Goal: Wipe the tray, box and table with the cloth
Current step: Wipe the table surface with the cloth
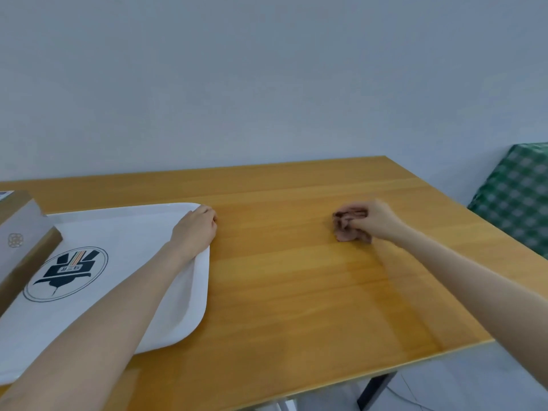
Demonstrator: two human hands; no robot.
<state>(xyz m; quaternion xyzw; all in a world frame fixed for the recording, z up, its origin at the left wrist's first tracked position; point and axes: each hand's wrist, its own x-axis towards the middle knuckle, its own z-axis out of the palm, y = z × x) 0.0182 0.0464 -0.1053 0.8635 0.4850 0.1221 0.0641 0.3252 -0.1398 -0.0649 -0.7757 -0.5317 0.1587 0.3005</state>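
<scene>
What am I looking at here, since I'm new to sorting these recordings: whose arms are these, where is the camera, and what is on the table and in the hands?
There is no machine: these are one person's bare arms, filmed by a wide-angle camera worn on the head, looking forward and down. The left hand grips the far right corner of a white tray printed with a round logo. The right hand holds a crumpled brownish cloth against the wooden table. A cardboard box sits at the tray's left side, cut off by the frame. A green checked cover shows far right.
</scene>
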